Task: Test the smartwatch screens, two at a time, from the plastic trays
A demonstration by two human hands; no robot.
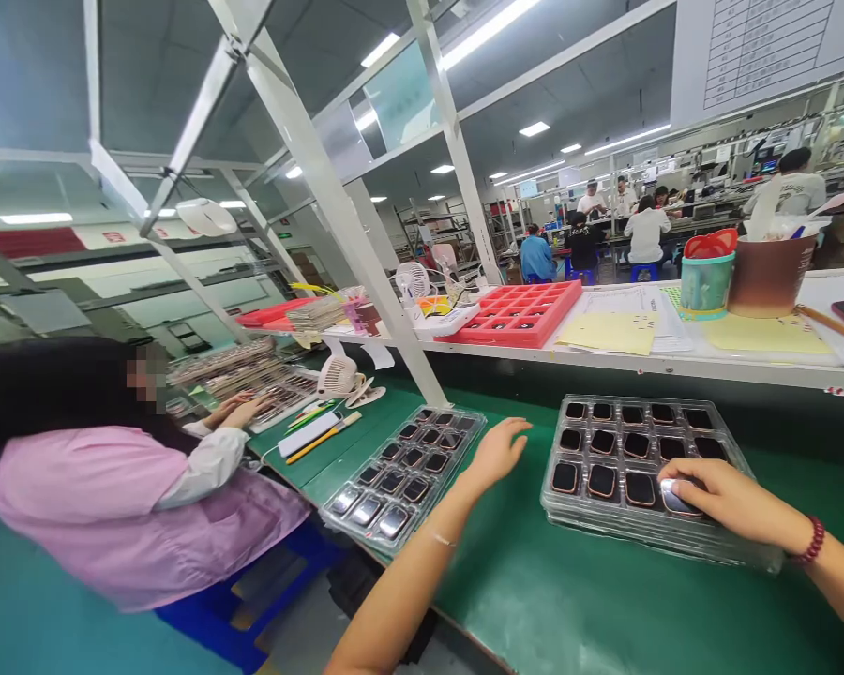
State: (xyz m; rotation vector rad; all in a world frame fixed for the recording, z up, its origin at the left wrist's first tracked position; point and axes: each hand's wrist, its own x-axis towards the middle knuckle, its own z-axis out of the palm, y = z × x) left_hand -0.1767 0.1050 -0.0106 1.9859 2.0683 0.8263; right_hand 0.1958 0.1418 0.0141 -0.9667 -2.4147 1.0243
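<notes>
At lower right, the right hand (pixel 730 493) pinches a square-faced device (pixel 668 497) under its thumb; center, the left hand (pixel 496 454) spreads loosely.

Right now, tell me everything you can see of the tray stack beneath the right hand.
The tray stack looks like clear, glossy plastic: several shallow trays, piled flat on the green table. The top one has three rows of pockets holding dark, rounded-square, copper-rimmed pieces. The right hand covers its near right part, fingers on a bright-reflecting piece; pockets beneath are hidden.
</notes>
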